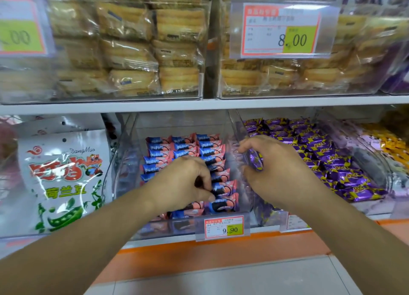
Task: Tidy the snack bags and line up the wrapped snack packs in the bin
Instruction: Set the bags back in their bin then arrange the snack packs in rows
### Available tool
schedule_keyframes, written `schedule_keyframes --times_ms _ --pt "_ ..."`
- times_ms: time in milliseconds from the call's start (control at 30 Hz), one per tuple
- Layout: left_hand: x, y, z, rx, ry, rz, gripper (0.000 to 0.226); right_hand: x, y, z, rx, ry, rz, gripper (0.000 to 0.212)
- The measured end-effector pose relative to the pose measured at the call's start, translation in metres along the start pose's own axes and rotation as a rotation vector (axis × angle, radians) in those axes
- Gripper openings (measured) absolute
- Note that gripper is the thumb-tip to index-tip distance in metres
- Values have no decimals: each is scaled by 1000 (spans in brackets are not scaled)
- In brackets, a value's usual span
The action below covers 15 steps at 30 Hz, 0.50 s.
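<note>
A clear plastic bin (pixel 126 161) on the lower shelf holds pink-and-blue wrapped snack packs (pixel 208 148) standing in three rows. My left hand (pixel 186 181) reaches into this bin, fingers pinched on a pink-and-blue pack (pixel 219 191) in the right row. My right hand (pixel 272 168) hovers at the divider between bins and grips a single purple wrapped pack (pixel 255 160). The neighbouring clear bin (pixel 376 168) is full of loose purple-and-yellow packs (pixel 340 166). A white snack bag (pixel 64 179) with red and green print hangs left of the bins.
A price tag reading 9.90 (pixel 223 227) clips to the front of the pink bin. Above, clear bins (pixel 199 88) hold stacked wrapped pastries with an 8.00 tag (pixel 281 30). Yellow packs (pixel 391 144) lie at far right. An orange shelf edge (pixel 221 248) runs below.
</note>
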State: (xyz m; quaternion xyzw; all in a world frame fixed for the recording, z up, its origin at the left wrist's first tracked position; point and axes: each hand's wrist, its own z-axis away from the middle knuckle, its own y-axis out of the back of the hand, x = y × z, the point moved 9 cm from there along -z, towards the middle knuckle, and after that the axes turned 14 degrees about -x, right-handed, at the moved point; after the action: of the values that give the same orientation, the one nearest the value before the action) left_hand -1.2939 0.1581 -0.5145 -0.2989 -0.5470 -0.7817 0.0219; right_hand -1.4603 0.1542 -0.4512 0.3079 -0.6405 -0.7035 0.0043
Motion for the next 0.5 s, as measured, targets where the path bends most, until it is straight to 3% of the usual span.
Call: schedule_keyframes --times_ms 133,333,500 --pt "-18 35 24 -43 72 -159 17 -2 1 0 -5 -3 11 29" --pt "-44 54 56 -236 212 -528 48 -6 0 2 -20 -16 8 26" --pt "-45 43 58 -283 210 -577 50 -7 1 3 -14 -13 -5 30"
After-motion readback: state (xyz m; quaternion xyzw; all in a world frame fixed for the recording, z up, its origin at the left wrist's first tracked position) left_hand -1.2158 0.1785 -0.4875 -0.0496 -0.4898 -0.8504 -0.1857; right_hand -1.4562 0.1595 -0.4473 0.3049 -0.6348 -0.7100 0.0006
